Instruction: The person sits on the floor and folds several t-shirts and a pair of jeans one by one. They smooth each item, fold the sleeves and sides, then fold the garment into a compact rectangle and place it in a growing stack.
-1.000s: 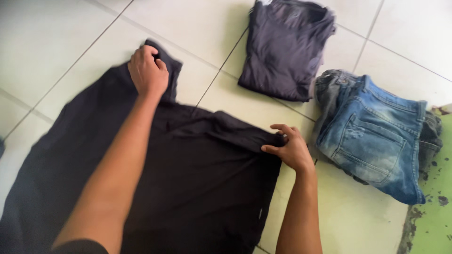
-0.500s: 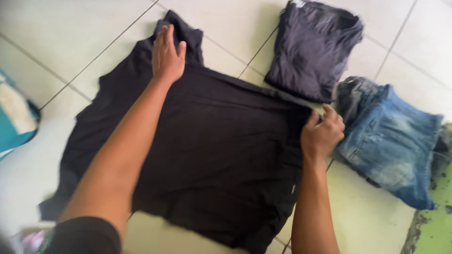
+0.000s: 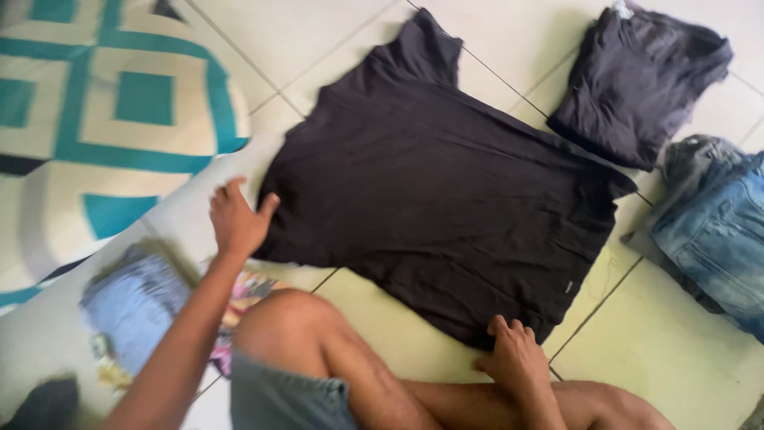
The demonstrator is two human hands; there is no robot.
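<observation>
We have the black shirt spread flat on the tiled floor, its hem toward our knees. Our left hand lies open, fingers spread, touching the shirt's near left corner; our right hand rests loosely open on the hem's right corner, gripping nothing. To smooth it well, we judge both palms should stay flat and draw the hem taut and even, working wrinkles outward. A folded grey shirt and folded jeans lie along the floor's right edge, a patterned cushion at left.
</observation>
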